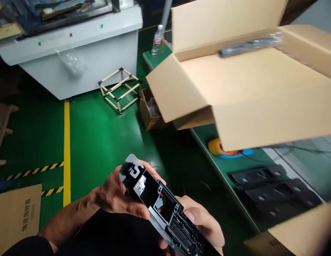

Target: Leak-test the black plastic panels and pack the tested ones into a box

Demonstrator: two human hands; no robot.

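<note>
Between both hands I hold a long black plastic housing (178, 231), tilted, with its hollow, ribbed inner side facing up. My left hand (114, 195) grips its far end, the thumb along the near side and fingers on the other. At that end sits a rounded light-grey flap (128, 165) and a small whitish patch. My right hand (204, 220) wraps round the lower part, thumb on the edge. Its near end runs out of the bottom of the view. Several similar black parts (277, 188) lie on the green bench to the right.
A big open carton (248, 81) on the green bench (208, 153) holds a plastic-wrapped dark bar (251, 44). Beneath its flap is an orange-yellow roll (215, 146). A water bottle (157, 41), a tube frame (120, 90), a small box (152, 110) and a white machine (101, 60) stand farther off.
</note>
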